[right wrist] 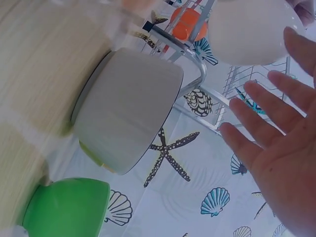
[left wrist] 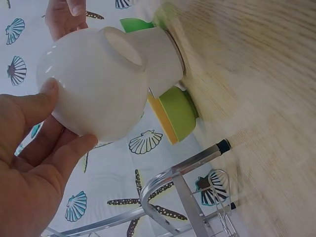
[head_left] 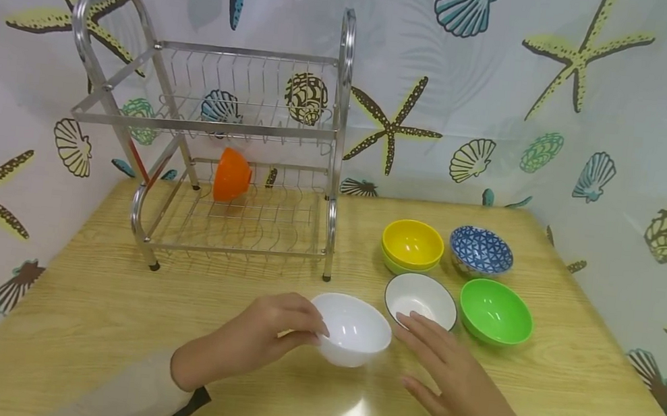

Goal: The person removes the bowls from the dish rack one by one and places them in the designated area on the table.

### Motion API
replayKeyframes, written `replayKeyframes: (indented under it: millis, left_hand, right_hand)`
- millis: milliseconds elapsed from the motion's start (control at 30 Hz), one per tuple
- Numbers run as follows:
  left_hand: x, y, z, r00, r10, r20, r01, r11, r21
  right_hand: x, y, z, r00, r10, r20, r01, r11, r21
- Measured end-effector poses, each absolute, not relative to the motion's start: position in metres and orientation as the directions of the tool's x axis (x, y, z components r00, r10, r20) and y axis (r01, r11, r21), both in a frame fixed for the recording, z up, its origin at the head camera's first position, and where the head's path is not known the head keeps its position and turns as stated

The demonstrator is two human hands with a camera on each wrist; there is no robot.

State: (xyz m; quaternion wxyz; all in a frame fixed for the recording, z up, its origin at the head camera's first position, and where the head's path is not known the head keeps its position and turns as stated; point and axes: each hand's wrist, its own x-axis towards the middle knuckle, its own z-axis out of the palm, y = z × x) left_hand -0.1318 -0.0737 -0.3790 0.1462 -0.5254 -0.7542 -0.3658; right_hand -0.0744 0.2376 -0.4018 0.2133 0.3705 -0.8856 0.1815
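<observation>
A plain white bowl [head_left: 351, 332] is held above the table, tilted a little. My left hand [head_left: 272, 330] pinches its left rim, thumb and fingers on either side of the wall; the left wrist view shows the bowl's rounded underside and foot ring [left wrist: 123, 45]. Just right of the bowl is my right hand [head_left: 450, 376], fingers spread and extended, holding nothing. Behind its fingertips stands a white bowl with a dark rim [head_left: 418, 295]. In the right wrist view the right hand's palm [right wrist: 291, 163] faces the camera, close to the held bowl [right wrist: 252, 32].
A two-tier metal dish rack [head_left: 237, 249] stands at the back left, with an orange bowl [head_left: 232, 175] on edge in its lower tier. Toward the right are a yellow bowl [head_left: 412, 242] stacked in a light green one, a blue patterned bowl [head_left: 481, 251] and a bright green bowl [head_left: 496, 312].
</observation>
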Motion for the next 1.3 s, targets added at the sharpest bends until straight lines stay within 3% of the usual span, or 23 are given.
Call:
replayKeyframes:
  millis: [167, 467, 833, 1100, 1300]
  left_hand:
    - [-0.128, -0.07, -0.378, -0.372, 0.704, 0.605, 0.92, 0.193, 0.34]
    - [-0.123, -0.066, -0.378, -0.354, 0.72, 0.597, 0.927, 0.188, 0.324]
    - [-0.119, -0.062, -0.373, -0.316, 0.739, 0.594, 0.947, 0.205, 0.249]
    - [-0.116, -0.06, -0.375, -0.252, 0.738, 0.626, 0.968, 0.186, 0.171]
    - [-0.114, -0.06, -0.376, -0.241, 0.743, 0.625, 0.97, 0.204, 0.132]
  right_hand:
    - [-0.074, 0.23, -0.401, -0.523, -0.61, 0.595, -0.806, 0.58, -0.114]
    - [-0.073, 0.221, -0.403, -0.446, -0.637, 0.629, -0.863, 0.493, -0.113]
    - [-0.068, 0.218, -0.402, -0.436, -0.605, 0.666, -0.85, 0.521, -0.084]
    - [-0.071, 0.217, -0.403, -0.336, -0.58, 0.742, -0.876, 0.482, -0.02]
    - [-0.071, 0.219, -0.4, -0.348, -0.583, 0.734, -0.873, 0.488, -0.026]
